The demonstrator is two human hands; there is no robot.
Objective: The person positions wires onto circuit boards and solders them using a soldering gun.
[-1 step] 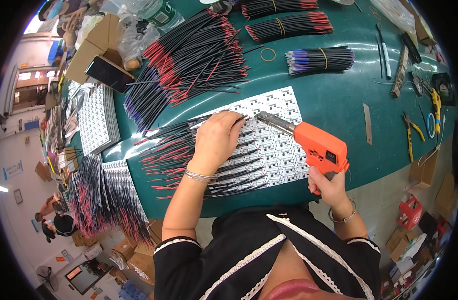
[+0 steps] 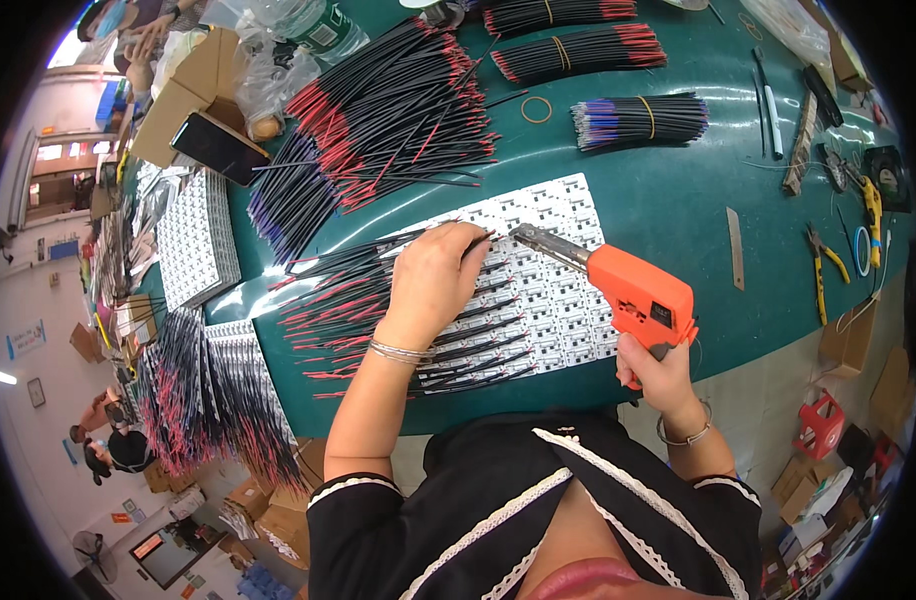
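My right hand is wrapped round the handle of an orange soldering gun. The metal front of the gun points left and ends close to my left fingertips, over a white circuit board panel. My left hand is closed in a pinch on a thin black wire, whose end lies at the board near the gun's tip. Rows of black wires with red ends fan out leftward from the panel, partly under my left hand and forearm. Whether the tip touches the wire is too small to tell.
Loose black-and-red wires are heaped behind the panel, with a tied wire bundle to their right. A stack of panels, a phone and wired panels lie left. Yellow-handled pliers and a metal ruler lie right.
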